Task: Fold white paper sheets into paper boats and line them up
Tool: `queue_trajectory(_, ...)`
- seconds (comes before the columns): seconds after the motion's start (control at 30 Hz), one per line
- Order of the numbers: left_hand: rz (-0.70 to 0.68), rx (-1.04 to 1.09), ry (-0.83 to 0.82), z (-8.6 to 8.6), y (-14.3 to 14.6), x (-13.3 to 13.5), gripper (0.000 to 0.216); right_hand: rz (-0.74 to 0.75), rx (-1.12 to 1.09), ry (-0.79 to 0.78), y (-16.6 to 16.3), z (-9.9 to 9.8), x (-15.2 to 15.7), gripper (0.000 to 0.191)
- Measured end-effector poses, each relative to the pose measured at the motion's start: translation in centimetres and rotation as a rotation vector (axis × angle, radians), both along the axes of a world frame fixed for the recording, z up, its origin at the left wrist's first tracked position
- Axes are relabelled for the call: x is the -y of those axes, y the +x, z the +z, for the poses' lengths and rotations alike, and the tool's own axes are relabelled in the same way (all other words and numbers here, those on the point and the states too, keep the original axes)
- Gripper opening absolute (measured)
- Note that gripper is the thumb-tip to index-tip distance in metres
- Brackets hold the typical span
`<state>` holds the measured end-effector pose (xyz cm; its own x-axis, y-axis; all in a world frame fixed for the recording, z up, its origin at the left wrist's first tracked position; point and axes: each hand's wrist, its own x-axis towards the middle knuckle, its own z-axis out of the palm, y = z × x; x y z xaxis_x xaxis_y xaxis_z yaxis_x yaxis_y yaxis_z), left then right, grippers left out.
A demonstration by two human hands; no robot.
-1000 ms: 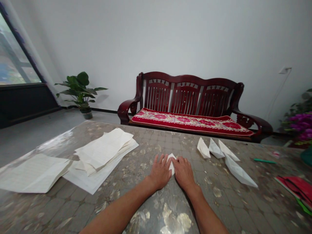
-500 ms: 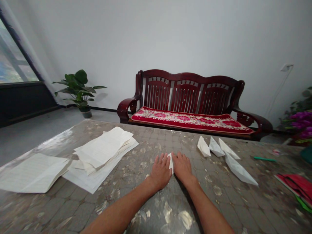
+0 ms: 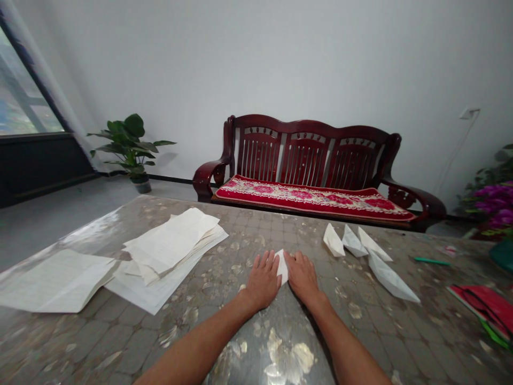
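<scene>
White, pointed folded paper (image 3: 282, 267), 5 o'clock of view, more exposed than half a second ago; bare left hand (image 3: 262, 280) flat over its edge, bare right hand (image 3: 302, 275) alongside, pinch unclear; likely mid-crease

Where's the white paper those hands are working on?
In the head view, the white paper lies on the table, slightly right of centre, between the left hand and right hand.
</scene>
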<state>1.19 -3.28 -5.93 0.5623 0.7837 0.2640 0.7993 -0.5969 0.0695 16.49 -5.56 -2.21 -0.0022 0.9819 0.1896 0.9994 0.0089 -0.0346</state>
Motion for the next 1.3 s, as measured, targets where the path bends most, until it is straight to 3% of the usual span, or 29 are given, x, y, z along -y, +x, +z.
queue_trajectory(0.23,0.007,-0.050,0.013,-0.7,-0.1,-0.3,0.055,0.067,0.022,-0.083,0.7,0.4,-0.4,0.040)
queue_trajectory(0.4,0.008,-0.039,-0.002,-0.4,-0.1,-0.2,0.055,0.143,0.036,-0.120,1.7,0.7,-0.9,0.037)
queue_trajectory(0.7,0.038,-0.034,-0.032,0.4,0.0,-0.1,0.055,-0.017,-0.004,-0.107,2.9,1.2,-2.8,0.039)
queue_trajectory(0.83,0.104,-0.023,-0.053,0.5,0.6,-0.8,0.056,-0.059,-0.029,-0.049,2.9,1.5,-1.9,0.041)
queue_trajectory(1.03,0.264,0.017,-0.061,1.0,2.2,-1.6,0.055,0.090,-0.208,-0.019,0.5,0.0,0.8,0.038)
queue_trajectory(1.3,0.198,-0.022,-0.074,1.9,1.0,-0.3,0.044,0.156,-0.174,-0.146,1.0,-0.3,-0.5,0.053)
